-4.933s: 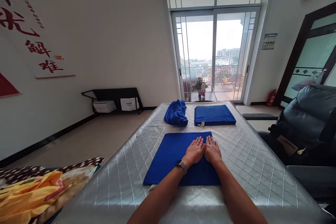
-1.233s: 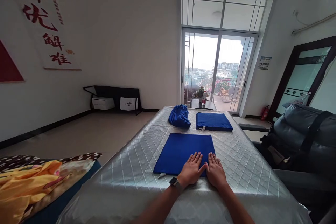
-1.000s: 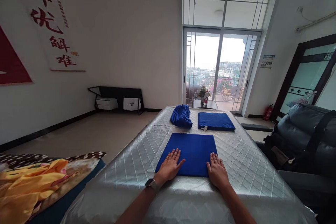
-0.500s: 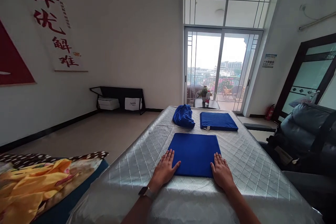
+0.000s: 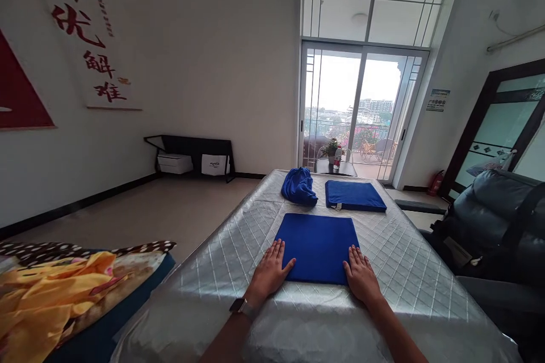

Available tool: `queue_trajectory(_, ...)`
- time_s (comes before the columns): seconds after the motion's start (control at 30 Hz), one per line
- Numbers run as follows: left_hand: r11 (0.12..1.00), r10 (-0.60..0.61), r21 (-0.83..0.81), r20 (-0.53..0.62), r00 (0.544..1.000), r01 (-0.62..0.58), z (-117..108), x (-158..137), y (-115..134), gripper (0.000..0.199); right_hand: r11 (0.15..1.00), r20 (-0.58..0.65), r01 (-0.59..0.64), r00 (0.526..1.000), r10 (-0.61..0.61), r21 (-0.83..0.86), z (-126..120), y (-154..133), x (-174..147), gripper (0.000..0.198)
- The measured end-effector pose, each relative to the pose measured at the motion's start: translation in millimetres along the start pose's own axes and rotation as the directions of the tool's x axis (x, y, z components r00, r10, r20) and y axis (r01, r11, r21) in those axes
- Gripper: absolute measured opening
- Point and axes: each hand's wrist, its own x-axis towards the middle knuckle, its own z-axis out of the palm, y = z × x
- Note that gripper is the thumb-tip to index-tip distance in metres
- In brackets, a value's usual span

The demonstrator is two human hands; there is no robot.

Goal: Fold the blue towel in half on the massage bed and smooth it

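Note:
Flat on the silver quilted table cover (image 5: 230, 255) lies a blue rectangular pad (image 5: 318, 247), which could be a folded cloth or a thin cushion. My left hand (image 5: 271, 268) rests at its left edge, fingers stretched out and thumb on the blue surface. At the right edge lies my right hand (image 5: 360, 274), palm down with its fingers straight. Neither hand grips anything. Beyond the pad sit a crumpled blue cloth (image 5: 299, 187) on the left and a neat blue folded stack (image 5: 355, 195) with a white tag on the right.
A yellow cloth (image 5: 63, 300) covers bedding at lower left. To the right stands a dark leather chair (image 5: 494, 215) with a black bag on it. Past the table's far end are a small table (image 5: 332, 169) holding a plant and bottle, and a sliding glass door (image 5: 361, 108).
The view has shifted slightly. Both hands keep the same flat pose at the pad's sides, and the blue items stay where they were.

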Motion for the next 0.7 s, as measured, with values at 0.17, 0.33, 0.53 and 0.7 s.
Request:
queue_trajectory(0.17, 1.0, -0.015, -0.011, -0.003, 1.0, 0.015, -0.2, -0.6, 1.0, 0.084, 0.994, -0.081, 0.102, 0.991, -0.104, -0.031, -8.6, 0.3, 0.1, 0.063)
queue_trajectory(0.33, 1.0, -0.023, -0.02, 0.009, 1.0, 0.023, -4.2, -2.3, 2.5, 0.086, 0.998, -0.029, 0.045, 0.998, -0.046, -0.032, -21.4, 3.3, 31.0, 0.063)
queue_trajectory(0.53, 0.999, -0.021, -0.029, -0.003, 1.0, 0.021, 1.1, 0.3, -1.3, 0.084, 0.999, -0.003, -0.04, 0.999, 0.04, -0.015, -13.2, 3.3, 67.2, 0.063)
queue_trajectory(0.7, 0.999, -0.025, -0.026, 0.002, 1.0, 0.026, 4.1, 1.6, -2.1, 0.083, 0.999, -0.016, -0.051, 0.999, 0.051, -0.009, 8.0, 7.5, 72.0, 0.064)
